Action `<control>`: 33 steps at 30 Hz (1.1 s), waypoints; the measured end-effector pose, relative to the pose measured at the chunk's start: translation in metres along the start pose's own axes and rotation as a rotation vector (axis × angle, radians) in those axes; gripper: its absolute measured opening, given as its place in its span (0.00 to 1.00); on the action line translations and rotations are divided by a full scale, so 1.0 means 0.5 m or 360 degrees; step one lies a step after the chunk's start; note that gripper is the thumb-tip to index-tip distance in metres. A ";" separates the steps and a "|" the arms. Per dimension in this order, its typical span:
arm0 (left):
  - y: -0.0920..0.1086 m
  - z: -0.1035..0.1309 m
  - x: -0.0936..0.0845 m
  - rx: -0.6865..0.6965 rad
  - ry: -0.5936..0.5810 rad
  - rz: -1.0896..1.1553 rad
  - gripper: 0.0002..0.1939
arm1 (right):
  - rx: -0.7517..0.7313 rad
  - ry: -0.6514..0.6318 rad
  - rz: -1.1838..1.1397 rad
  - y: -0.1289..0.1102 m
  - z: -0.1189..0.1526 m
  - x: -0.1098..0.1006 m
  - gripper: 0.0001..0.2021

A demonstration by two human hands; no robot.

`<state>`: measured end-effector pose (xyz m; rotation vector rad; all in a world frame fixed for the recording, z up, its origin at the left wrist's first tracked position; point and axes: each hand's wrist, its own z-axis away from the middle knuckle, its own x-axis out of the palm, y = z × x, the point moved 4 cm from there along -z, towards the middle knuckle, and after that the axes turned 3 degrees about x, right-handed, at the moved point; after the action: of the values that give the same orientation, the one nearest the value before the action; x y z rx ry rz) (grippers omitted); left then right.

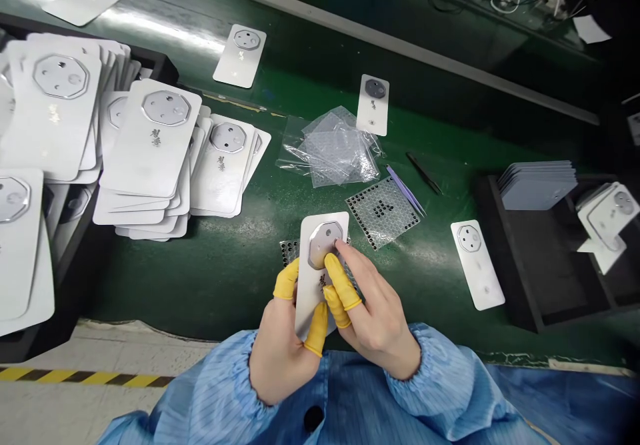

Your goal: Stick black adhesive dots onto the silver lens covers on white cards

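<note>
Holding one white panel (309, 298) low over the table's near side, both hands working at its face.
The green table (240, 265) is carrying loose panel stacks (145, 141) on my left, probably for easy reach. My left hand (283, 358) is clamping the held panel's lower part, thumb across the front, apparently steadying it and leaving the octagonal inset (320, 248) exposed. My right hand (380, 321) is touching the face: yellow-capped fingers near together, a bare fingertip apart at the inset's edge; cannot tell whether they are pinching anything. A dotted sheet (363, 211) is lying just beyond, purple tweezers (404, 188) beside it, seemingly for small pickups.
</note>
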<state>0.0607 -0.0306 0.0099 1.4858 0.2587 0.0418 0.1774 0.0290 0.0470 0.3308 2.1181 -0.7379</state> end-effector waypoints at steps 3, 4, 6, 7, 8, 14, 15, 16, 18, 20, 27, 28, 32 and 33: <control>0.002 0.004 0.002 0.0012 0.0012 0.0055 0.31 | -0.0010 0.0000 -0.0039 -0.004 0.000 -0.003 0.22; 0.002 0.005 0.002 0.0007 0.0021 0.0049 0.32 | -0.0017 -0.0010 -0.0021 -0.006 0.000 -0.003 0.22; 0.000 0.007 0.003 -0.0002 0.0045 0.0005 0.32 | -0.0047 -0.0051 0.0020 -0.008 -0.003 0.000 0.22; -0.002 0.007 0.004 -0.0012 0.0055 -0.0023 0.32 | -0.0066 -0.0077 0.0031 -0.008 -0.005 0.003 0.21; -0.004 0.006 0.006 -0.0021 0.0062 -0.0048 0.33 | -0.0077 -0.0104 0.0029 -0.006 -0.007 0.007 0.21; -0.006 -0.028 -0.013 -0.0163 0.0064 0.0377 0.36 | 0.0110 0.0092 -0.0478 0.038 -0.008 0.015 0.19; -0.006 -0.034 -0.033 -0.0183 0.0128 0.0437 0.39 | 0.0177 0.0137 -0.0555 0.046 -0.001 0.018 0.18; -0.008 -0.039 -0.061 -0.0186 0.0241 0.0436 0.43 | 0.0218 0.0125 -0.0581 0.050 0.008 0.026 0.18; -0.016 -0.040 -0.130 -0.0175 0.0530 0.0277 0.44 | 0.0198 -0.0042 -0.0489 0.050 0.029 0.050 0.19; -0.030 -0.030 -0.193 -0.0243 0.0738 0.0053 0.31 | 0.0116 -0.0267 -0.0381 0.046 0.050 0.080 0.18; -0.043 -0.035 -0.155 -0.0491 0.0162 -0.0125 0.21 | 0.0293 0.0047 -0.0638 0.058 0.060 0.072 0.20; -0.038 -0.042 -0.129 -0.0503 0.0033 -0.0035 0.22 | 0.0243 0.0045 -0.0630 0.054 0.058 0.064 0.20; -0.024 -0.063 -0.072 -0.0510 -0.0059 0.0147 0.18 | 0.0069 -0.0149 -0.0722 0.034 0.046 0.044 0.20; -0.023 -0.065 -0.070 -0.0494 -0.0031 0.0146 0.16 | 0.0112 -0.0131 -0.0765 0.035 0.040 0.039 0.19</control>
<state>0.0191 -0.0063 0.0017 1.1877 0.1594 0.1354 0.1866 0.0303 0.0156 -0.1805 2.1155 -1.0813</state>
